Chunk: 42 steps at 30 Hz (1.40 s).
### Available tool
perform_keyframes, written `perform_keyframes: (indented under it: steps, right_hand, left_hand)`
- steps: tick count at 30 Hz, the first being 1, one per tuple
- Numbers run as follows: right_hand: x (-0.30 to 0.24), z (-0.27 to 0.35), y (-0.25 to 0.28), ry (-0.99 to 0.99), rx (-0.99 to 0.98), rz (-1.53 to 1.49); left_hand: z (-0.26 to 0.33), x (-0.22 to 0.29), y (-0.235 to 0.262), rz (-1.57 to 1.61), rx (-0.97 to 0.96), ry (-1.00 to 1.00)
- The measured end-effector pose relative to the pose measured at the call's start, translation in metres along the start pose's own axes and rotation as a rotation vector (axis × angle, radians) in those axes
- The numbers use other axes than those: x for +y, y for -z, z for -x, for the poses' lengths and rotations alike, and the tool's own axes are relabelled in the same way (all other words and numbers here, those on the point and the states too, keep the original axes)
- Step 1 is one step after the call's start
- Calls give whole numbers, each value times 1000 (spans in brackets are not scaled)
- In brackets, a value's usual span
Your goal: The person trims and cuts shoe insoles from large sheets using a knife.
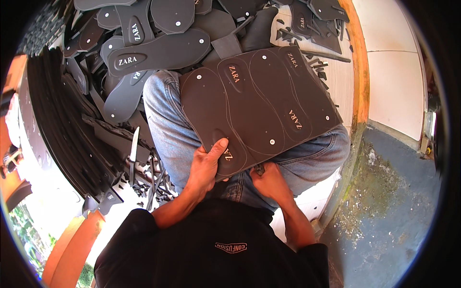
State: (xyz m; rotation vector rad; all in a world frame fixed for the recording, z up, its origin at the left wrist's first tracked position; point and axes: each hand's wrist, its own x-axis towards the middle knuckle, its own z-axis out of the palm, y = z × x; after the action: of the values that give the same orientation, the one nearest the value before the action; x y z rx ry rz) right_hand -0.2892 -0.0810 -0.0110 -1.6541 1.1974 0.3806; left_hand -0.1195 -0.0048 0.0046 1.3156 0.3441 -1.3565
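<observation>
A dark brown foam sheet (261,96) printed with sandal-sole outlines rests across my jeans-covered knees. My left hand (204,165) grips its near left edge, thumb on top and fingers underneath. At the near edge, right of centre, my right hand (270,180) is closed around a short dark handle (259,169). Whatever is attached to that handle is hidden by the sheet and my fingers, so I cannot tell its exact kind. The sheet appears uncut across its printed face, with curved outlines and small white dots.
Cut-out dark soles (161,50) lie heaped beyond my knees. A knife (134,149) with a bare pale blade points upward on the left among narrow scraps (152,180). Long dark sheets (62,120) are stacked further left. A wooden edge strip (360,91) borders the right side.
</observation>
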Motion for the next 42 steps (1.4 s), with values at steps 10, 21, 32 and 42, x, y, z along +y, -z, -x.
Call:
perform_keyframes:
  steps: [10, 21, 32, 42]
  right_hand:
    - [-19, -14, -3, 149, 46, -176]
    - [-18, -32, -17, 218, 91, -181]
    - [-20, -39, -31, 178, 287, -505]
    - [-32, -62, -35, 203, 314, -591]
  left_hand:
    - [-2, -3, -6, 16, -19, 31]
    - [1, -5, -18, 13, -37, 62]
    - [5, -15, -37, 111, -94, 99]
    - [7, -9, -33, 137, -54, 115]
